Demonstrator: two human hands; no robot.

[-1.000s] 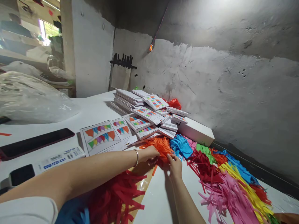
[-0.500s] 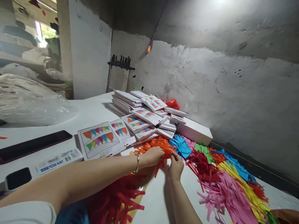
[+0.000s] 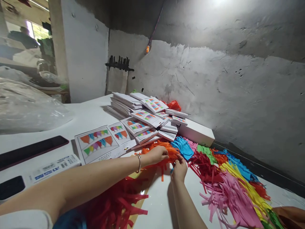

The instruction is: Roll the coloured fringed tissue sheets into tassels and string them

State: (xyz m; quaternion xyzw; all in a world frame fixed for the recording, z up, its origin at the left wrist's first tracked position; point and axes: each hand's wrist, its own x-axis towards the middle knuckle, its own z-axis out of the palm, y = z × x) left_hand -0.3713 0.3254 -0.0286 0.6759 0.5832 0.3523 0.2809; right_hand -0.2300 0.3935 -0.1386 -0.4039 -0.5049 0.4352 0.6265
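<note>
My left hand [image 3: 157,156], with a bracelet [image 3: 138,163] at the wrist, has its fingers closed at the near side of an orange fringed tassel bundle [image 3: 170,149]. Close by on the right, my right hand [image 3: 179,169] pinches the edge of the same orange fringe between thumb and fingers. Some orange strips hang below the hands over the white tabletop. Just to the right lie a blue tassel bundle [image 3: 183,148] and a dark red one [image 3: 206,167]. More red fringe [image 3: 119,203] lies below my left forearm.
Several printed cards [image 3: 146,118] are heaped beyond my hands, beside a white box [image 3: 197,132]. Pink [image 3: 235,197] and yellow fringes lie to the right. A dark phone-like slab [image 3: 35,149] and a clear plastic bag [image 3: 30,108] are on the left. A person [image 3: 22,38] is in the background.
The orange fringe has spread and shifted slightly between my hands, which stay close together on it. The whole view has moved a little, so the surroundings appear further left.
</note>
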